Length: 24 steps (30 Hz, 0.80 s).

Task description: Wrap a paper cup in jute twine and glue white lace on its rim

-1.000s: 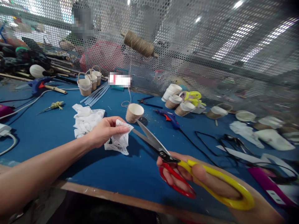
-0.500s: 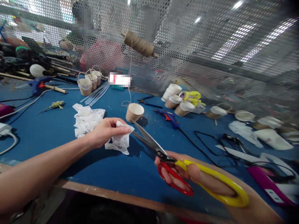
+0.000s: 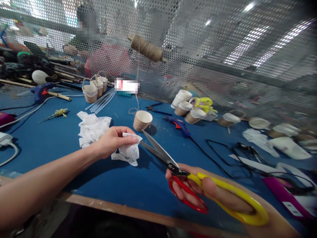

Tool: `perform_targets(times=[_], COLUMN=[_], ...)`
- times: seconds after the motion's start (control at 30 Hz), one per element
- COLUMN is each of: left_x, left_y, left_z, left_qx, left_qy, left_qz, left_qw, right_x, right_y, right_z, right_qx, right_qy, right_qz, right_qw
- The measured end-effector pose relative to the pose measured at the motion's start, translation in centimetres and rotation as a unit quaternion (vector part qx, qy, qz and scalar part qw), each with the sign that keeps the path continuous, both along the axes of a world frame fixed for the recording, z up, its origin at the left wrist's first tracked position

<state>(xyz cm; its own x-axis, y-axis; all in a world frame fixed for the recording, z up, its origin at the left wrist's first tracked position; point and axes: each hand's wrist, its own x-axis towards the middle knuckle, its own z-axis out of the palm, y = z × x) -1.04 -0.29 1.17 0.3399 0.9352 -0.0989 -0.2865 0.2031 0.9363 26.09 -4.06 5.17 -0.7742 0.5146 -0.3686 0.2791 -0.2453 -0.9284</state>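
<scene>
My left hand (image 3: pixel 116 142) pinches a piece of white lace fabric (image 3: pixel 130 152), whose lower part hangs toward the table. In my right hand (image 3: pixel 190 185) is a pair of scissors (image 3: pixel 173 169) with one yellow and one red handle. Its blades are spread, and their tips point at the fabric's right edge. A small cup (image 3: pixel 143 121) with a brown wrap stands just beyond the blade tips. Left of it, behind my left wrist, lies a crumpled heap of white lace (image 3: pixel 92 127).
A blue glue gun (image 3: pixel 179 126) with a black cord lies right of the cup. Small handled buckets (image 3: pixel 89 93) stand at the back left beside clear glue sticks (image 3: pixel 101 100). A twine spool (image 3: pixel 146 48) hangs on the perforated metal screen. Purple power strips (image 3: pixel 282 196) lie at both sides.
The scissors have shifted slightly right and down, away from the fabric. The fabric in my left hand has changed its fold a little, and the left hand has barely moved.
</scene>
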Motion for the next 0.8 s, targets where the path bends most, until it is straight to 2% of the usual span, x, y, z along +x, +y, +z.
perform_targets(times=[0.2, 0.57, 0.8], left_x=[0.00, -0.29, -0.28], left_y=[-0.04, -0.11, -0.09], left_z=[0.02, -0.08, 0.41], left_qx=[0.009, 0.017, 0.012], left_qy=[0.027, 0.023, 0.043], left_qz=[0.006, -0.002, -0.009], left_qw=[1.000, 1.000, 0.999], right_x=[0.14, 0.47, 0.42], right_y=[0.31, 0.25, -0.05], right_z=[0.77, 0.36, 0.42], right_qx=[-0.015, -0.010, -0.015], right_qy=[-0.034, -0.035, -0.019], right_qz=[0.003, 0.013, 0.010], right_qw=[0.999, 0.999, 1.000])
